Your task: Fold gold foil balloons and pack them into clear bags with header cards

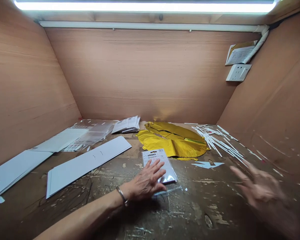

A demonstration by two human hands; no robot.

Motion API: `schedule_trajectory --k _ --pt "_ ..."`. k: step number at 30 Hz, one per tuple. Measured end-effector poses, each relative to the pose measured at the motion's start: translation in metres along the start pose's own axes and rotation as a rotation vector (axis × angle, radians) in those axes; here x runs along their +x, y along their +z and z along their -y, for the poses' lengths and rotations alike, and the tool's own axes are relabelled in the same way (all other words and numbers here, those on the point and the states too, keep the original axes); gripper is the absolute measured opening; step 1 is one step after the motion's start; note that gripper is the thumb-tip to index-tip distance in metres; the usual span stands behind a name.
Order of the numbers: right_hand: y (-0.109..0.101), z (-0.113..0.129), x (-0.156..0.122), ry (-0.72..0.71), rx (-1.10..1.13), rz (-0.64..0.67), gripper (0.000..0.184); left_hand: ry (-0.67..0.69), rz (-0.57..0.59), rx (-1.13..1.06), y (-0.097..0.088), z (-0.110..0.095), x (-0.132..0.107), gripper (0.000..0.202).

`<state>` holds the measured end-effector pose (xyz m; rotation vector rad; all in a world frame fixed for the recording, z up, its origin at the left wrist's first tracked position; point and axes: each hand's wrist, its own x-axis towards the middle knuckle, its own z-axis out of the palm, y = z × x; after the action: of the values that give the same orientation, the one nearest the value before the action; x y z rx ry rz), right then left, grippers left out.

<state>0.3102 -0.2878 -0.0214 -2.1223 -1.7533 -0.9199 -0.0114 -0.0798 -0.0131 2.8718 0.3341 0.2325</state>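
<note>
My left hand (146, 181) lies flat with fingers spread on a small clear packet holding a white printed card (158, 160), near the middle of the worn wooden bench (195, 213). A bracelet circles that wrist. Behind the packet lies a heap of folded gold foil balloons (172, 140). My right hand (258, 186) hovers over the bench at the right, blurred by motion, fingers stretched out and holding nothing. Just beyond it lies a scatter of thin white straws (220, 141).
Long white cards (86, 163) lie at the left, with more white sheets (12, 170) at the far left. Clear bags (93, 133) and a stack of printed cards (127, 125) sit at the back. Wooden walls enclose three sides; a wall socket (238, 72) is at the upper right.
</note>
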Motion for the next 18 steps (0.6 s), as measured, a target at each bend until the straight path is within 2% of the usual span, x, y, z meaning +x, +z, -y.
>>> schedule_trajectory --k 3,5,7,9,12,15,18 --pt "0.016 0.063 0.025 -0.306 0.285 0.072 0.041 0.028 0.058 -0.046 -0.004 -0.008 -0.024 0.063" --pt "0.022 0.099 0.041 -0.485 0.463 0.140 0.037 0.041 0.083 -0.069 -0.004 -0.011 -0.035 0.072" --pt "0.024 0.126 0.053 -0.506 0.637 0.170 0.026 0.061 0.085 -0.087 -0.003 -0.013 -0.039 0.082" --pt "0.025 0.143 0.061 -0.346 0.804 0.205 0.016 0.048 0.058 -0.116 0.001 -0.014 -0.040 0.078" --pt "0.023 0.158 0.069 0.030 0.960 0.309 0.020 -0.069 -0.065 -0.221 0.008 -0.015 -0.035 0.033" --pt "0.021 0.166 0.073 0.284 0.985 0.424 0.024 -0.197 -0.208 -0.335 0.017 -0.013 -0.029 0.031" --pt "0.025 0.173 0.072 0.454 1.050 0.574 0.024 -0.250 -0.274 -0.390 0.020 -0.012 -0.026 0.027"
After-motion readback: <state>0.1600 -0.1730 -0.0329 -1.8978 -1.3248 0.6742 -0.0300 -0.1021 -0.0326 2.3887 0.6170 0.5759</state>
